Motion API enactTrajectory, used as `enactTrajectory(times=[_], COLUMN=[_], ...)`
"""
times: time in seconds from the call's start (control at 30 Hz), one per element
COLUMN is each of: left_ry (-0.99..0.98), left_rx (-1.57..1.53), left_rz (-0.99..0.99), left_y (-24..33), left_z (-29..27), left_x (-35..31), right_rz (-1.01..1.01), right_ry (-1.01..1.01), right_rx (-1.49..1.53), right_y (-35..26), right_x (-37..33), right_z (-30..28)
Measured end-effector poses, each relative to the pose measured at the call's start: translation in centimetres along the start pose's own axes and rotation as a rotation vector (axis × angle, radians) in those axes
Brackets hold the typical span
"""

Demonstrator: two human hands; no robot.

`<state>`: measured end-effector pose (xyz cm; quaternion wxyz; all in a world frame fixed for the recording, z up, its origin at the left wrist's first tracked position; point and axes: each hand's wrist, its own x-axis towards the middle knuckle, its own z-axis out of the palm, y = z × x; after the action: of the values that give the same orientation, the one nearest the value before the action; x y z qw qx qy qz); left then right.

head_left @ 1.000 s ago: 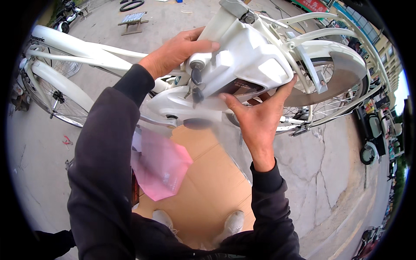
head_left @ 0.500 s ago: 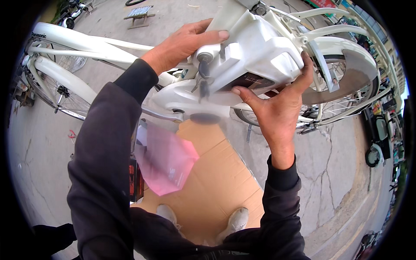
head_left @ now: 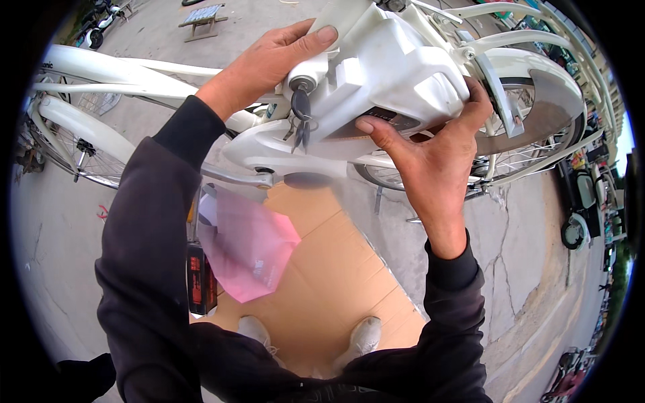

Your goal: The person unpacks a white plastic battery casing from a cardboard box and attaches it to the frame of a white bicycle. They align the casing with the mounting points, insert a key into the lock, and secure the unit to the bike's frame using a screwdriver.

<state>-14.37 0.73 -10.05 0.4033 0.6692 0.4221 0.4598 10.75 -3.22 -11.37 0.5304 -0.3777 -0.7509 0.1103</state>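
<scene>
A white electric bicycle (head_left: pixel 127 141) stands across the far side, with a white battery pack (head_left: pixel 379 60) leaning out beside its seat tube (head_left: pixel 339 23). My right hand (head_left: pixel 437 161) grips the battery's right end, thumb on the dark panel (head_left: pixel 386 121) and fingers curled behind at its handle. My left hand (head_left: pixel 265 64) is closed round the seat tube, thumb across its front. Just below the thumb sits the white lock housing (head_left: pixel 310 69), and a bunch of keys (head_left: pixel 301 111) hangs from it.
Flattened cardboard (head_left: pixel 336 269) lies under my shoes. A pink bag (head_left: pixel 252 252) and a dark box (head_left: pixel 201 279) are at its left. Behind the bicycle is a small stool (head_left: pixel 201 19); parked scooters (head_left: pixel 578 215) stand at the far right.
The bicycle and both hands sit slightly further left in view. My grip on the battery and the seat tube looks the same. The keys, blurred before, now show clearly.
</scene>
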Motion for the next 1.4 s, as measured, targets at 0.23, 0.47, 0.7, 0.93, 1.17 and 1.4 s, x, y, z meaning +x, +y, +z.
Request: enactTrajectory(times=[0.23, 0.47, 0.7, 0.93, 1.17, 1.4], left_ry=[0.492, 0.542, 0.622, 0.659, 0.671, 0.662], left_rx=[0.742, 0.806, 0.54, 0.899, 1.379, 1.574], left_rz=[0.232, -0.005, -0.148, -0.176, 0.152, 0.329], left_y=[2.8, 5.7, 4.0, 4.9, 4.1, 4.0], left_z=[0.1, 7.2, 8.3, 9.2, 8.6, 8.0], left_x=[-2.4, -8.3, -7.8, -7.7, -8.1, -8.2], right_rz=[-0.027, -0.042, -0.091, -0.002, 0.023, -0.072], right_ry=[0.018, 0.078, 0.105, 0.034, -0.004, 0.032], right_rx=[-0.003, 0.041, -0.012, 0.029, 0.063, 0.022], right_y=[-0.4, 0.8, 1.8, 1.4, 0.9, 1.3], right_x=[0.2, -0.5, -0.2, -0.3, -0.1, 0.0], right_z=[0.1, 0.0, 0.1, -0.3, -1.0, -0.8])
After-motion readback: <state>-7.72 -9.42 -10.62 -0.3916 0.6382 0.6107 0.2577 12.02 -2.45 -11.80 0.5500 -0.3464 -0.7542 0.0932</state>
